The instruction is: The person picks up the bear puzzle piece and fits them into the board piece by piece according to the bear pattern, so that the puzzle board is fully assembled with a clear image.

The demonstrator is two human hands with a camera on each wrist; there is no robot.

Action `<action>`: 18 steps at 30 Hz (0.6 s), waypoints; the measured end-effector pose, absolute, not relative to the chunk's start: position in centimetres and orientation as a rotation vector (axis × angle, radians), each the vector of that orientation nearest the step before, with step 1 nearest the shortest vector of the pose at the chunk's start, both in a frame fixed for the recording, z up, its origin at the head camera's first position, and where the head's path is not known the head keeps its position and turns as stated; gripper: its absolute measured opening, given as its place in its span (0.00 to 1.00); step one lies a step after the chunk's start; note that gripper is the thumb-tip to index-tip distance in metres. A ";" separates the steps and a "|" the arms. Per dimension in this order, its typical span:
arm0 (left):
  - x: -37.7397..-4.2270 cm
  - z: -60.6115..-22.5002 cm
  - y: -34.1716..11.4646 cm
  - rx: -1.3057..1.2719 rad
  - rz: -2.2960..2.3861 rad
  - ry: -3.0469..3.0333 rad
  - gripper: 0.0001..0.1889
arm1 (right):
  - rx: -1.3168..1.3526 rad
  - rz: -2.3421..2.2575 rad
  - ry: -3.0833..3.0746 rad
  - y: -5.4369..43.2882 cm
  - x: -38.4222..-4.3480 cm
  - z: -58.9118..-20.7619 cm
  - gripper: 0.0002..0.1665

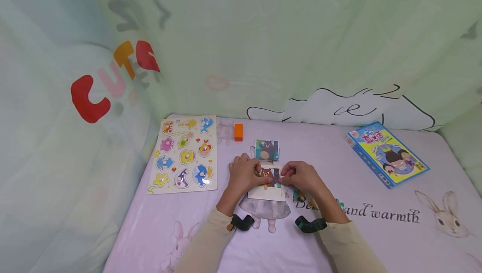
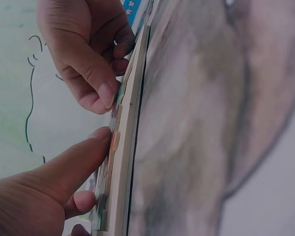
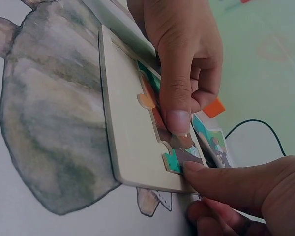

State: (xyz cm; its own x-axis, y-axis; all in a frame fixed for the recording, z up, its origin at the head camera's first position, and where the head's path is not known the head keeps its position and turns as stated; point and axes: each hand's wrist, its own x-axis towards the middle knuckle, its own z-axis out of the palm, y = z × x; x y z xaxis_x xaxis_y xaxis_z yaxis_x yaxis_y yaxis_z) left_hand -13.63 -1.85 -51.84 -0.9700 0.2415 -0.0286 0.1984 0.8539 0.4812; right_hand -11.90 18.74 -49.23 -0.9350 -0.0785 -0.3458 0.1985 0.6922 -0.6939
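Observation:
A small pale wooden puzzle board (image 1: pixel 265 193) lies before me, its upper half filled with bear-picture pieces and its lower part bare. My left hand (image 1: pixel 242 175) holds the board at its left side, thumb pressing on the bear picture. At the right edge, my right hand (image 1: pixel 304 177) pinches a green and brown puzzle piece (image 3: pixel 173 161) with the thumb on top. In the right wrist view, the left hand (image 3: pixel 179 54) is above and the right hand (image 3: pixel 255 187) below. Fingertips partly hide the pieces. A bear picture card (image 1: pixel 267 151) lies just behind the board.
Loose puzzle pieces (image 1: pixel 299 196) lie by my right forearm, partly covered. A sea-animal peg puzzle (image 1: pixel 196 141) sits at left, with an orange block (image 1: pixel 238 132) beside it. A blue and yellow box (image 1: pixel 388 154) is at the right. Fabric curtain (image 1: pixel 263 55) hangs behind.

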 end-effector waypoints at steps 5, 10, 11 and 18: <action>-13.6 -51.9 -1.8 0.362 0.743 2.951 0.25 | 0.093 -1.088 2.563 18.7 -11.9 -49.3 0.12; -13.6 -51.8 -1.7 0.369 0.753 2.949 0.25 | 0.084 -1.057 2.604 18.5 -11.8 -49.2 0.12; -13.6 -51.7 -1.7 0.368 0.756 2.947 0.25 | 0.082 -1.045 2.616 18.4 -11.8 -49.2 0.11; -13.5 -51.5 -1.4 0.380 0.812 2.887 0.19 | 0.027 -0.970 2.663 18.0 -11.6 -49.1 0.09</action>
State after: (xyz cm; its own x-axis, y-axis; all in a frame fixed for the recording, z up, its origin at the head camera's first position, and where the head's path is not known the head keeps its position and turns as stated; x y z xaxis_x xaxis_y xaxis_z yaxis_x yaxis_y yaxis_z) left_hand -13.47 -1.41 -51.54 -0.9615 0.2710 -0.0459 0.2073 0.8247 0.5262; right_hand -11.57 18.03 -49.13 -0.9530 -0.0863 -0.2906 0.1208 0.7711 -0.6251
